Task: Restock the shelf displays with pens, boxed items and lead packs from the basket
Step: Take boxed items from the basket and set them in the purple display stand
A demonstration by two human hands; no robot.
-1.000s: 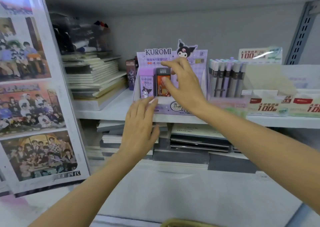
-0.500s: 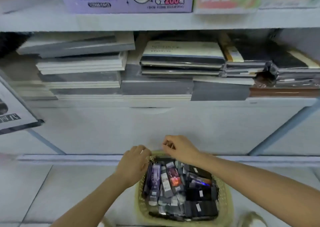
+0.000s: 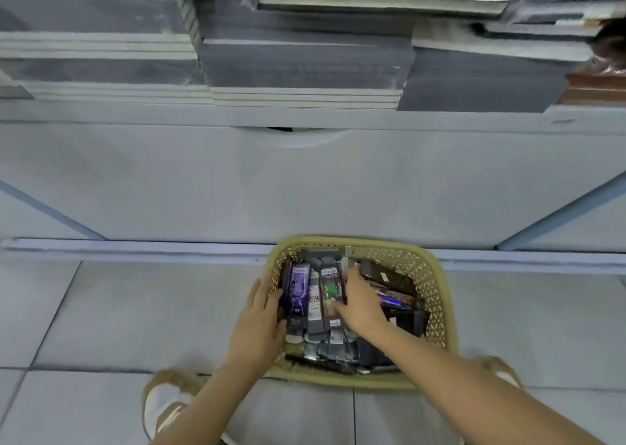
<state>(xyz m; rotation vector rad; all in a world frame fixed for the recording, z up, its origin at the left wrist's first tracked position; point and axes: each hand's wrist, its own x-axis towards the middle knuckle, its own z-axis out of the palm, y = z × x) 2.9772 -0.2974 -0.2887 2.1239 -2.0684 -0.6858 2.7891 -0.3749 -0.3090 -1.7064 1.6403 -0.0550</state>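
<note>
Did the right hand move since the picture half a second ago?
Yes. Against the basket, the right hand went from the far rim down into its middle, onto the packs.

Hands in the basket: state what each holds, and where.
Left hand: purple pack, left side, flat touch. Right hand: green pack, right edge, grip unclear.

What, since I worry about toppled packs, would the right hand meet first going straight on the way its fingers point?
The green-printed pack in the basket: the right hand points leftward at it and seems to touch its edge, though depth is unclear.
</note>
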